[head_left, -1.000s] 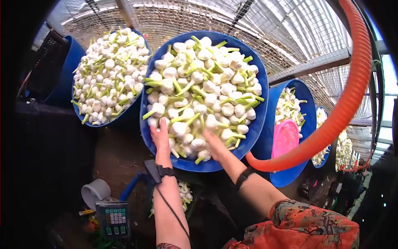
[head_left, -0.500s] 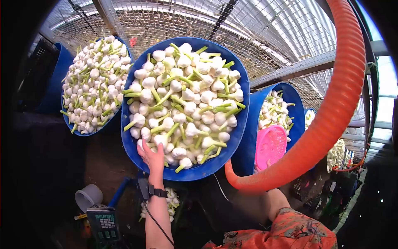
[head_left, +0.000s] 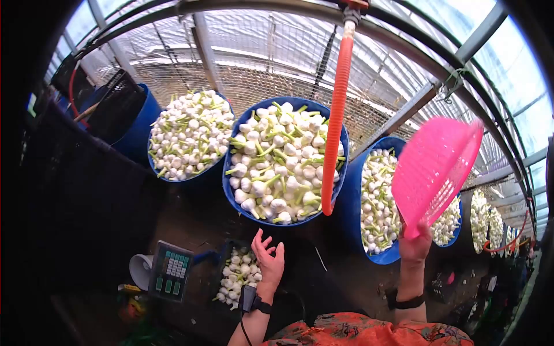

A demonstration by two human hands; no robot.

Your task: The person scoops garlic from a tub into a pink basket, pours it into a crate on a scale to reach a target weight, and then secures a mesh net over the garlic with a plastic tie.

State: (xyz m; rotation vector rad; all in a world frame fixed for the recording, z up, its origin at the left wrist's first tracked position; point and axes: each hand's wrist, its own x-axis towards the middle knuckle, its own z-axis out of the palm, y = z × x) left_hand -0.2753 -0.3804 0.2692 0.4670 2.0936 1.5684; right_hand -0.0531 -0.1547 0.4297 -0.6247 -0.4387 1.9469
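My right hand (head_left: 414,242) grips the rim of a pink plastic basket (head_left: 433,167), raised and tilted above the blue barrel (head_left: 383,256) on the right, which is full of garlic bulbs (head_left: 378,202). My left hand (head_left: 269,256) holds nothing, its fingers apart and slightly curled. It hovers beside a dark crate of garlic bulbs (head_left: 234,282), just below the middle blue barrel (head_left: 254,218). Garlic with short green stems (head_left: 283,161) fills that middle barrel. An orange ribbed hose (head_left: 339,127) hangs down over the barrel's right side.
Left of the middle barrel stands another barrel of garlic (head_left: 190,132). A scale with a keypad (head_left: 171,271) and a white bucket (head_left: 140,271) sit at lower left. More garlic barrels (head_left: 447,222) line the right. A wire mesh wall (head_left: 254,75) runs behind.
My left hand has left the garlic in the middle barrel and drawn back. The pink basket has come up out of the right barrel in my right hand. The hose now hangs straight.
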